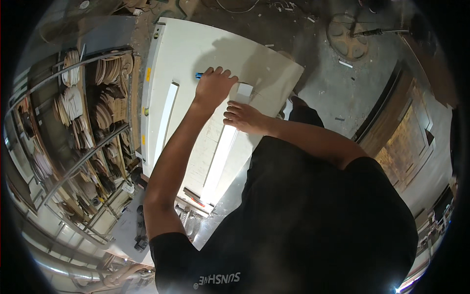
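A long white strip [218, 159] lies lengthwise on the pale work table [205, 39], its far end showing beyond my fingers. My right hand [243, 117] is closed over this strip near its far end, fingers curled across it. Just beyond and to the left, my left hand [214, 89] is curled above the table, near the strip's far end. A small blue tool [199, 75] pokes out at the left of its fingers; most of it is hidden, so its kind is unclear.
Another white strip [167, 117] lies to the left, beside a long spirit level [146, 93] along the table's left edge. A red pencil-like stick [195, 198] rests at the near end. Shelves of curved wooden pieces [110, 71] stand at left; a round metal base [346, 36] is at far right.
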Available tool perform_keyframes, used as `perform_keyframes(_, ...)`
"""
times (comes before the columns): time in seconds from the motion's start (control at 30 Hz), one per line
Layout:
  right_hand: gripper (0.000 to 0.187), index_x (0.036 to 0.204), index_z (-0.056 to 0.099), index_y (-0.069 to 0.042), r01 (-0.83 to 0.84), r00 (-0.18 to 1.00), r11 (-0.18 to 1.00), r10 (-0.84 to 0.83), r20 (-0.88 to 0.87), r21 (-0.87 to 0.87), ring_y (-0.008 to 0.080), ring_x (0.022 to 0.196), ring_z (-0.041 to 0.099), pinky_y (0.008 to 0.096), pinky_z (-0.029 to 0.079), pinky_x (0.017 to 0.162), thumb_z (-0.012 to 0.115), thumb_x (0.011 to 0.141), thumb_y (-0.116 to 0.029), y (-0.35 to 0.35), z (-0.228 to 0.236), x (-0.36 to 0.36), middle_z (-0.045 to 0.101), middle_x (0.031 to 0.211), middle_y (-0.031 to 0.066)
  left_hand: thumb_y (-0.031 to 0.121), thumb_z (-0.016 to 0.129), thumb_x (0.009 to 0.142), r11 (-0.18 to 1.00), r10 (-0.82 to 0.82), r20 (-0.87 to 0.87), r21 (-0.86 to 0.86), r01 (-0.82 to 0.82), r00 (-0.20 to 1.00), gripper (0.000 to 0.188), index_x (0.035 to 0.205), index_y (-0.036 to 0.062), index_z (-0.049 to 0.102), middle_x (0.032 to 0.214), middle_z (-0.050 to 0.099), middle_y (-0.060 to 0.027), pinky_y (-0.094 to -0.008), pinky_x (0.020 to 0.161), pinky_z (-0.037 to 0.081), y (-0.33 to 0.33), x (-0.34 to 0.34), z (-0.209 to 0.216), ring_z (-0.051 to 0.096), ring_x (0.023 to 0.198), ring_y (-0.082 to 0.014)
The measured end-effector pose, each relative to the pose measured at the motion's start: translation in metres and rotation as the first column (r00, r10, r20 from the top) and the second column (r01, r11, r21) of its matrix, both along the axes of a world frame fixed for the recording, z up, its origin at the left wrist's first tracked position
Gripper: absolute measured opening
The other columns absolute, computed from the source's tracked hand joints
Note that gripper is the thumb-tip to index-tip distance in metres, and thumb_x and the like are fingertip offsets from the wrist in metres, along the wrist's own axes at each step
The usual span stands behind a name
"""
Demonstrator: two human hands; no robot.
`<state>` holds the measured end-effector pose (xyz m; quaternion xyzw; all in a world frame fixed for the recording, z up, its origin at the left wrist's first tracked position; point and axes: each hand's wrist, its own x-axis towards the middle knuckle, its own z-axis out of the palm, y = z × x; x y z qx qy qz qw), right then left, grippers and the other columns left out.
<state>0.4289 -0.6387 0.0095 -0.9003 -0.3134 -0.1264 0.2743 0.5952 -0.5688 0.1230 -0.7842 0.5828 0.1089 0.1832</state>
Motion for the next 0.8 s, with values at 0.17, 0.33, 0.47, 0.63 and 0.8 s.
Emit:
perform_keyframes(0.17, 0.007, 0.085, 0.062, -0.014, 0.017, 1.000, 0.999, -0.018, 0.016, 0.044, 0.0168, 0.094, 0.060, 0.0355, 0.046, 0.105, 0.065, 0.092, -0.016, -0.002, 0.000, -0.001, 0.056, 0.086, -0.0002, 0.016, 0.073, 0.091, 0.999, -0.039, -0.047, 0.010, 0.039, 0.998, 0.014, 0.102, 0.0223, 0.078, 0.099, 0.076, 0.0023, -0.0359, 0.091, 0.057, -0.004, 0.011, 0.000, 0.073, 0.103, -0.0173)
perform_keyframes(0.33, 0.008, 0.082, 0.061, -0.014, 0.022, 0.999, 0.992, -0.028, 0.045, 0.121, 0.0169, 0.091, 0.059, 0.0344, 0.046, 0.103, 0.067, 0.087, -0.016, -0.001, -0.004, 0.001, 0.054, 0.083, -0.0001, 0.016, 0.073, 0.094, 0.997, -0.037, -0.100, 0.060, 0.043, 0.994, 0.012, 0.103, 0.0213, 0.078, 0.098, 0.077, 0.0018, -0.0368, 0.092, 0.057, -0.008, 0.018, -0.003, 0.074, 0.103, -0.0172)
perform_keyframes(0.47, 0.010, 0.080, 0.060, -0.013, 0.028, 0.997, 0.988, -0.039, 0.065, 0.151, 0.0165, 0.089, 0.058, 0.0337, 0.046, 0.100, 0.068, 0.084, -0.017, 0.000, -0.006, 0.001, 0.052, 0.079, -0.0005, 0.017, 0.072, 0.095, 0.996, -0.016, -0.157, 0.083, 0.030, 0.987, 0.012, 0.105, 0.0201, 0.077, 0.097, 0.077, 0.0006, -0.0383, 0.091, 0.057, -0.010, 0.021, -0.003, 0.075, 0.103, -0.0182)
perform_keyframes(0.63, 0.012, 0.078, 0.059, -0.013, 0.047, 0.996, 0.990, -0.057, 0.074, 0.135, 0.0163, 0.088, 0.057, 0.0327, 0.046, 0.098, 0.069, 0.082, -0.018, 0.000, -0.007, 0.002, 0.050, 0.078, -0.0005, 0.018, 0.071, 0.094, 0.997, -0.019, -0.172, 0.067, 0.031, 0.985, 0.013, 0.106, 0.0190, 0.076, 0.097, 0.078, 0.0004, -0.0381, 0.091, 0.057, -0.009, 0.023, -0.006, 0.074, 0.101, -0.0183)
perform_keyframes(0.8, 0.013, 0.077, 0.058, -0.015, 0.060, 0.996, 0.996, -0.064, 0.061, 0.058, 0.0159, 0.088, 0.057, 0.0316, 0.045, 0.097, 0.069, 0.082, -0.019, 0.002, -0.010, 0.000, 0.050, 0.078, -0.0012, 0.015, 0.070, 0.091, 0.992, -0.068, -0.084, 0.102, 0.077, 0.994, 0.015, 0.105, 0.0171, 0.076, 0.095, 0.075, 0.0002, -0.0372, 0.089, 0.056, -0.018, 0.011, 0.001, 0.073, 0.099, -0.0193)
